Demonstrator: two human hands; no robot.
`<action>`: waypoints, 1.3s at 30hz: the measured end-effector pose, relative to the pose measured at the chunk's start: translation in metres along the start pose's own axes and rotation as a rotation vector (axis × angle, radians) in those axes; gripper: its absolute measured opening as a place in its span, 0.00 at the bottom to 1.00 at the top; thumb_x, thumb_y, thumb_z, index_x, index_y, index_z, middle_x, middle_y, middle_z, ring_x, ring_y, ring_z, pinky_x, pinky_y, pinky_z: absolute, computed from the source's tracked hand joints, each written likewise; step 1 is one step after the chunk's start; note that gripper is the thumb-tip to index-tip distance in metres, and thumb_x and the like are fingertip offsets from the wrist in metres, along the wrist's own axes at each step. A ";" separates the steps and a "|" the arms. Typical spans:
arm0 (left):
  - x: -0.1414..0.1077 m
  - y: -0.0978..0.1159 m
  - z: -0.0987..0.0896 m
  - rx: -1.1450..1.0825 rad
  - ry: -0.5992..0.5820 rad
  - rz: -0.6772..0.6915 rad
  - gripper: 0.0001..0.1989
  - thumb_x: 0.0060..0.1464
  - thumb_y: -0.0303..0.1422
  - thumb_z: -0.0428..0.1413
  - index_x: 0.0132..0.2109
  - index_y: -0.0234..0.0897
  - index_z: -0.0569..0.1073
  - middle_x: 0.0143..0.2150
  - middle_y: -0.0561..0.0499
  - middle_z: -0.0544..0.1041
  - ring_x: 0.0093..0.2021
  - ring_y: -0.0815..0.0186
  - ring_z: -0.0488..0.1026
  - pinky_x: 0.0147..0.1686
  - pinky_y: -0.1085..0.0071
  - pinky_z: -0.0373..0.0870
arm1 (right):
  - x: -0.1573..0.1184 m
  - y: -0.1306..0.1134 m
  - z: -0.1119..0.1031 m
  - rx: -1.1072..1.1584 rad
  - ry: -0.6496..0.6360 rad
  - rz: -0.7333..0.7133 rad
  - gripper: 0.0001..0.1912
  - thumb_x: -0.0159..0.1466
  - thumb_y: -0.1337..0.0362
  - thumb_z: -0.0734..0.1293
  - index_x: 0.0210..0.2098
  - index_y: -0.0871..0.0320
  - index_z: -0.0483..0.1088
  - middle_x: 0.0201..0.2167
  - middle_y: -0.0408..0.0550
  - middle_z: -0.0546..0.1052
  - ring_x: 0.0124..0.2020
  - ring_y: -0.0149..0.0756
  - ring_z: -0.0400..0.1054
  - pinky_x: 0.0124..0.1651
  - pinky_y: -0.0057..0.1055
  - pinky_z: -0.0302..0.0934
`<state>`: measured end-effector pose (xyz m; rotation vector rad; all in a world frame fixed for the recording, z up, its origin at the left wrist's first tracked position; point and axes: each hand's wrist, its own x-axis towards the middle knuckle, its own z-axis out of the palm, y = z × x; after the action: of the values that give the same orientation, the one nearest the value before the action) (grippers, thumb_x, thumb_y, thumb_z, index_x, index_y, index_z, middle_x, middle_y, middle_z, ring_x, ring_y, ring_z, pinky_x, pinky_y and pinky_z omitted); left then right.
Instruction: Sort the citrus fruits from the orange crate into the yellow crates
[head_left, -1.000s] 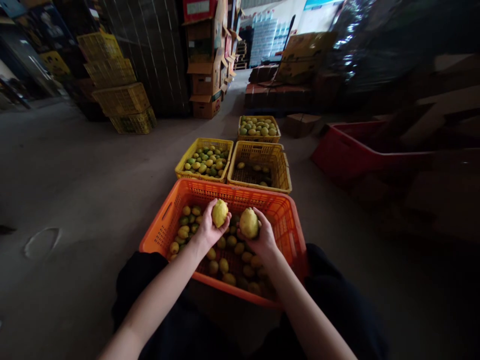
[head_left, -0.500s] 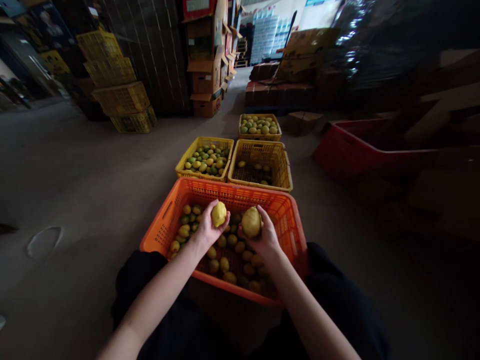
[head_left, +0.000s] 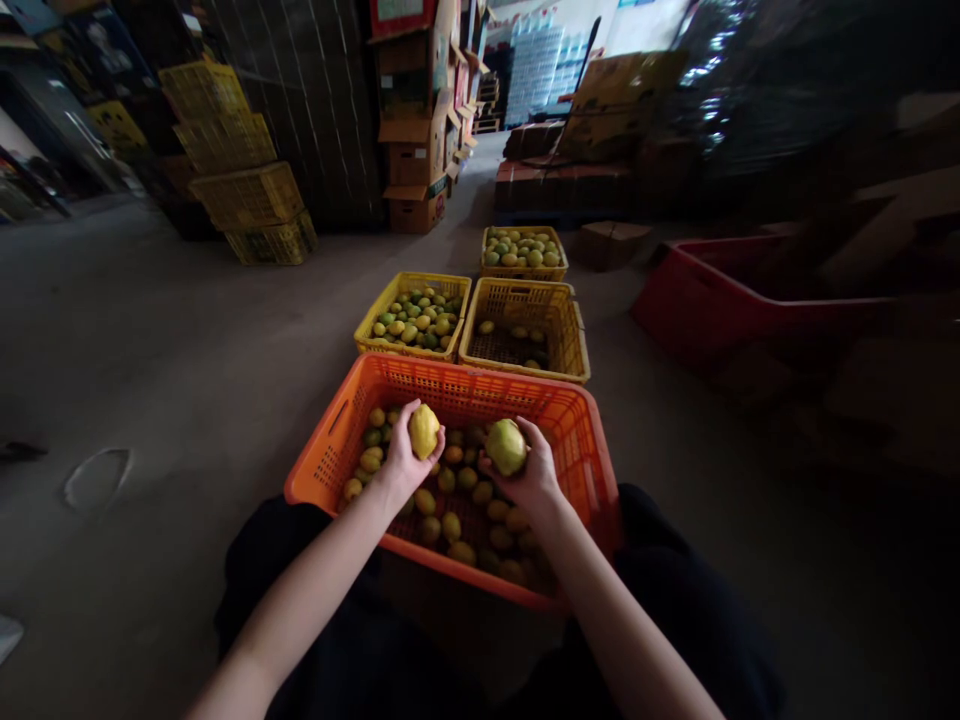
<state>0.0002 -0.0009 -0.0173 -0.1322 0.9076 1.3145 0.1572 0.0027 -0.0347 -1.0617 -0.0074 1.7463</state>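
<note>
Dim warehouse light from the far doorway — dark, warped, blurred edges.

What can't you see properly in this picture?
- Head view: the orange crate near wall is hidden by the arms and dark lap.
- Part of each lemon is covered by the left hand and right hand.
- The red crate inside is too dark.

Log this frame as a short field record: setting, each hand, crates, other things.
setting: dim warehouse floor, person seated
left hand: holds yellow lemon
right hand: holds greenish lemon
orange crate: between the knees, partly filled with fruit
left yellow crate: mixed green and yellow fruit
middle yellow crate: few fruit
far yellow crate: nearly full
red crate: to the right
stacked yellow crates: far left
</note>
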 end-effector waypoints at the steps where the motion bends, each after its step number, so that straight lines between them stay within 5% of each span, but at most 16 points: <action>1: 0.001 0.001 -0.001 -0.017 0.006 -0.016 0.07 0.49 0.33 0.57 0.28 0.35 0.68 0.23 0.54 0.70 0.23 0.70 0.70 0.20 0.76 0.70 | 0.002 0.000 -0.001 0.000 0.001 -0.004 0.06 0.56 0.60 0.63 0.27 0.56 0.64 0.16 0.41 0.71 0.18 0.33 0.66 0.18 0.28 0.61; 6: 0.006 -0.004 -0.003 -0.056 -0.003 -0.070 0.10 0.56 0.30 0.47 0.29 0.33 0.69 0.25 0.49 0.72 0.26 0.67 0.72 0.26 0.70 0.74 | 0.007 0.001 -0.002 -0.022 0.025 0.006 0.05 0.57 0.61 0.64 0.28 0.56 0.64 0.17 0.39 0.71 0.17 0.31 0.65 0.17 0.27 0.60; 13: 0.003 -0.008 0.009 -0.104 0.025 0.015 0.06 0.48 0.32 0.58 0.29 0.35 0.68 0.24 0.54 0.71 0.25 0.70 0.70 0.26 0.70 0.74 | 0.006 0.004 0.000 -0.044 0.027 0.030 0.06 0.60 0.65 0.62 0.27 0.58 0.66 0.16 0.41 0.72 0.16 0.30 0.66 0.20 0.27 0.63; 20: 0.005 -0.012 0.012 -0.118 -0.104 -0.146 0.12 0.57 0.31 0.46 0.32 0.30 0.71 0.28 0.46 0.75 0.28 0.67 0.74 0.25 0.72 0.74 | 0.006 0.002 -0.001 -0.063 0.030 0.058 0.05 0.59 0.64 0.61 0.29 0.58 0.67 0.17 0.41 0.73 0.18 0.33 0.68 0.22 0.31 0.66; 23: 0.005 -0.015 0.013 -0.154 -0.134 -0.130 0.09 0.54 0.31 0.49 0.34 0.30 0.71 0.29 0.47 0.75 0.29 0.66 0.74 0.27 0.70 0.75 | 0.004 0.000 -0.001 -0.057 -0.002 0.049 0.04 0.56 0.63 0.64 0.29 0.57 0.68 0.18 0.41 0.73 0.18 0.33 0.68 0.23 0.31 0.66; 29: 0.007 -0.012 0.014 -0.199 0.004 -0.099 0.07 0.52 0.33 0.54 0.31 0.32 0.69 0.25 0.50 0.72 0.25 0.70 0.71 0.23 0.77 0.73 | 0.001 -0.002 0.002 -0.025 0.072 0.001 0.02 0.55 0.65 0.64 0.27 0.57 0.68 0.17 0.41 0.74 0.17 0.32 0.67 0.19 0.27 0.62; 39: 0.005 -0.011 0.013 -0.162 -0.168 -0.130 0.11 0.55 0.28 0.46 0.37 0.30 0.73 0.30 0.46 0.76 0.31 0.65 0.75 0.29 0.69 0.75 | 0.011 0.000 -0.004 0.063 0.092 0.005 0.08 0.61 0.66 0.59 0.26 0.56 0.66 0.15 0.40 0.72 0.16 0.31 0.67 0.22 0.29 0.66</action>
<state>0.0163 0.0065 -0.0165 -0.2008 0.6394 1.2568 0.1591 0.0091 -0.0445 -1.0953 0.1070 1.6903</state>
